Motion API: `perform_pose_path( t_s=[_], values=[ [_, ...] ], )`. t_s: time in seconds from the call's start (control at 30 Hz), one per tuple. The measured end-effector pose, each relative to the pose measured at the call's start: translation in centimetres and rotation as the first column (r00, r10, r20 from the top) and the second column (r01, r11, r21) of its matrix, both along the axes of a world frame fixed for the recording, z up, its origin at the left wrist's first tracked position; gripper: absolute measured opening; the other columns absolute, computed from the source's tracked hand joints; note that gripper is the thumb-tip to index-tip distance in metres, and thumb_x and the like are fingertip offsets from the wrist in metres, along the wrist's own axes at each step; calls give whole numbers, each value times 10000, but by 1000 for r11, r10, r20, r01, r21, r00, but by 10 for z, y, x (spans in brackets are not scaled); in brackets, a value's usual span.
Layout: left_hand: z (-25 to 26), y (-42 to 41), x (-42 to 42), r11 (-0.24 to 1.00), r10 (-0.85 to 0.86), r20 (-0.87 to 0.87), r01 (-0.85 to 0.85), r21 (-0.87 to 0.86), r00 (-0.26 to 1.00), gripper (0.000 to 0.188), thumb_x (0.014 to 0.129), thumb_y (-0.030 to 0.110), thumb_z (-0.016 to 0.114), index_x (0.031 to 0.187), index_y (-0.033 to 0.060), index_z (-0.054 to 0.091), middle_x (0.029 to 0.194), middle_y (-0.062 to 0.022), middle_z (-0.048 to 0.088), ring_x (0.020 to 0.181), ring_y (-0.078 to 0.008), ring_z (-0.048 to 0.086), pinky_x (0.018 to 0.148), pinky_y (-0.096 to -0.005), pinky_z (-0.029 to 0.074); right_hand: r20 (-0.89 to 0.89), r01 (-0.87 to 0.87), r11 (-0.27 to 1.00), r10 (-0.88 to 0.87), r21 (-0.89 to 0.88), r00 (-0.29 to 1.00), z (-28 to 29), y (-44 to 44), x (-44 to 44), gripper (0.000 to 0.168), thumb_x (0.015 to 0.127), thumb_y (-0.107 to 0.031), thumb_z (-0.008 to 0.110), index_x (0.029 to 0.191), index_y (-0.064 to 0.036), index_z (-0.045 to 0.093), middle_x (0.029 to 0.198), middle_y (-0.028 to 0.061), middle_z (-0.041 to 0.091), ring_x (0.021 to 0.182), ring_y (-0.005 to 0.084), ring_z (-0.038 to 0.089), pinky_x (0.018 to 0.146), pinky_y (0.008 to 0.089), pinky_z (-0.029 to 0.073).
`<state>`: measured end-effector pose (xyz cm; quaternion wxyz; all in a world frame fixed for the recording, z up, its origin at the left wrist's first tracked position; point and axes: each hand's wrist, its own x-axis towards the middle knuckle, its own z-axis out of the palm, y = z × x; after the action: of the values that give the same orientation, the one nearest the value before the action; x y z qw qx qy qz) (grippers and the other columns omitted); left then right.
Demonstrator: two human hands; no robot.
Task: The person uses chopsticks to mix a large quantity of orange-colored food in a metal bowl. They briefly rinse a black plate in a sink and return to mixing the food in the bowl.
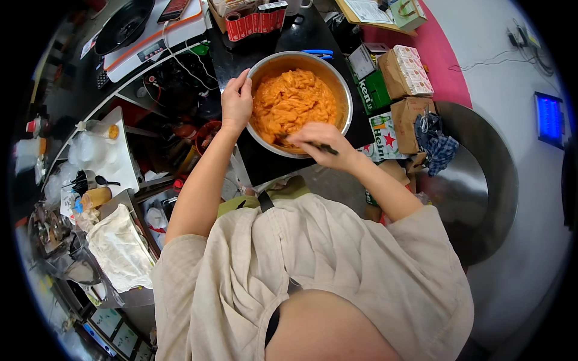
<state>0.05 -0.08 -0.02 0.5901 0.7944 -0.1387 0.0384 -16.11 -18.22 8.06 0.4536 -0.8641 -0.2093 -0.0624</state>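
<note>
A large round metal bowl (347,101) stands on the black table before me. Inside it lies a heap of wet orange pieces (295,99), coated in sauce or marinade; what they are I cannot tell. My left hand (237,100) grips the bowl's rim at the left, thumb on top. With my right hand (326,142) I hold a dark-handled utensil (326,148) over the near side of the bowl. Its lower end is sunk among the orange pieces, so its kind is hidden.
Behind the bowl are a blue-handled tool (318,53) and a box of red-printed rolls (255,25). Cartons (390,135) are stacked at the right, beside a big steel drum (469,180). On the left, a white shelf (124,153) holds bottles and bags, near a white cloth (119,248).
</note>
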Motion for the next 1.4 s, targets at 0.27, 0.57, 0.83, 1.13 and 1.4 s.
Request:
perform_pose_path(
  t_s=[0.27, 0.57, 0.83, 1.13, 1.4],
  values=[
    [-1, 1, 1, 1000, 6, 11, -6, 3, 1000, 284, 956, 144, 568, 1195, 17, 654, 850, -129, 606, 793, -248, 600, 751, -322, 479, -331, 691, 628, -606, 357, 723, -10, -32, 49, 146, 933, -122, 632, 978, 1, 698, 818, 76, 714, 660, 101, 666, 577, 235, 549],
    [-1, 1, -3, 1000, 6, -6, -6, 0, 1000, 285, 952, 142, 573, 1194, 15, 651, 873, -130, 614, 816, -254, 606, 770, -318, 479, -496, 402, 914, -320, 64, 807, 74, -88, -35, 166, 930, -139, 633, 994, -12, 717, 845, 41, 710, 731, 91, 637, 666, 225, 518],
    [-4, 0, 2, 1000, 4, 9, -4, -15, 1000, 282, 948, 141, 579, 1188, 15, 657, 854, -134, 614, 805, -254, 608, 761, -323, 481, -155, 202, 938, -163, 283, 974, -10, 9, 24, 82, 894, -38, 667, 925, 21, 714, 866, 76, 722, 759, 98, 669, 658, 216, 515],
    [-4, 0, 2, 1000, 7, -1, -7, -15, 1000, 283, 947, 141, 576, 1192, 26, 657, 858, -135, 609, 820, -266, 604, 764, -326, 479, -444, 702, 525, -544, 481, 712, 13, -81, 37, 177, 922, -136, 641, 1005, 9, 699, 794, 107, 700, 593, 123, 652, 546, 230, 534],
    [-6, 2, 0, 1000, 12, 32, -12, 1, 999, 286, 948, 142, 571, 1193, 21, 655, 855, -135, 607, 802, -267, 600, 751, -330, 477, -497, 306, 951, -247, 40, 832, 59, -82, -25, 102, 868, -87, 700, 909, 2, 728, 846, 52, 727, 775, 102, 660, 725, 239, 526]
  ],
)
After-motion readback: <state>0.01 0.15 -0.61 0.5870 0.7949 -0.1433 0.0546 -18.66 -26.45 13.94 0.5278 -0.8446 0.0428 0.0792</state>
